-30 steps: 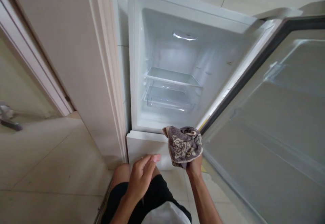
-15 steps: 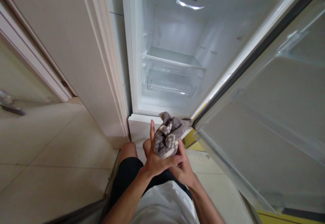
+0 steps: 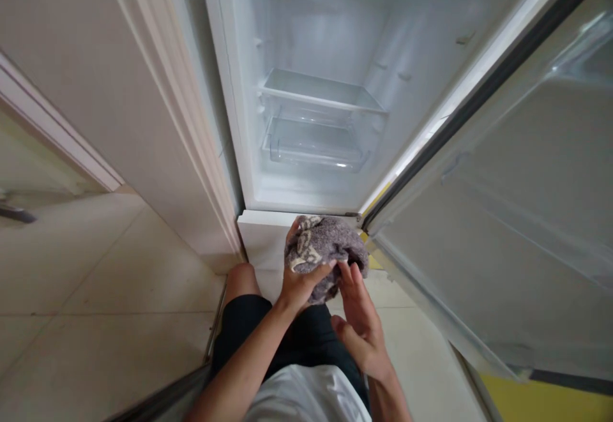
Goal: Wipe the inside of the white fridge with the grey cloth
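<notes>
In front of the open refrigerator (image 3: 306, 192) I have a bunched grey-brown cloth (image 3: 335, 237) with a cream pattern, which looks like a small towel. My left hand (image 3: 301, 285) is closed on its left side, thumb laid over the near face and the other fingers mostly hidden behind it. At the near right edge of the cloth is my right hand (image 3: 361, 320). Its fingers are stretched out with the fingertips against the fabric, and its thumb stands apart.
Inside the refrigerator are a glass shelf (image 3: 325, 90) and a clear drawer (image 3: 316, 144). The refrigerator door (image 3: 536, 205) is swung wide on the right. A pale door frame (image 3: 177, 122) rises close on the left. Light tiles (image 3: 119, 345) cover the floor.
The cloth has been turned and spread into a wider bundle. My right hand has loosened from beneath it and shifted right. The view has moved slightly down and closer to the refrigerator.
</notes>
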Demonstrator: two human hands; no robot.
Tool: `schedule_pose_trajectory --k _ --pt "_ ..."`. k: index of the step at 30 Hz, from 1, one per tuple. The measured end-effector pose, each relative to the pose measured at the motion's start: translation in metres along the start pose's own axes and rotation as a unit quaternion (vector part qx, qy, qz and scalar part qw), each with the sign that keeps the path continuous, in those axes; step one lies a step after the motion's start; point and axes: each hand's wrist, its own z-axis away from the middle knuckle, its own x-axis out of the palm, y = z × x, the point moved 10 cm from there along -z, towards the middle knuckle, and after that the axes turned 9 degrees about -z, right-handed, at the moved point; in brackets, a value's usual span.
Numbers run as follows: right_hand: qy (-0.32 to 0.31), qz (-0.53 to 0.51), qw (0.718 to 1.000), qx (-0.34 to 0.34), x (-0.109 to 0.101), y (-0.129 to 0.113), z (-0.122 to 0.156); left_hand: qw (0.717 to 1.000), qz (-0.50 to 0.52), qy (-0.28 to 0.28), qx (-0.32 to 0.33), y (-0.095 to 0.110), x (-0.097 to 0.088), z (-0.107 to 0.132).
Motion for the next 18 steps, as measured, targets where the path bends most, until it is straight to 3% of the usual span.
schedule_pose_trajectory --k 5,7,10,14,18 --pt "0.084 0.008 0.996 -0.026 -0.031 -0.019 0.011 0.993 0.065 0.039 -0.091 -0.026 0.007 -0.017" --pt "0.132 0.018 0.990 -0.037 -0.055 -0.027 0.023 0.988 0.079 0.056 -0.120 -0.029 0.007 -0.020" --pt "0.238 0.027 0.970 -0.047 -0.109 -0.041 0.049 0.985 0.078 0.083 -0.129 -0.028 0.003 -0.021" --pt "0.393 0.037 0.914 -0.098 -0.189 -0.075 0.092 0.976 0.069 0.150 -0.145 -0.034 -0.005 -0.011" --pt "0.483 0.099 0.834 -0.248 -0.247 -0.133 0.135 0.972 0.039 0.180 -0.148 -0.051 -0.010 0.002"
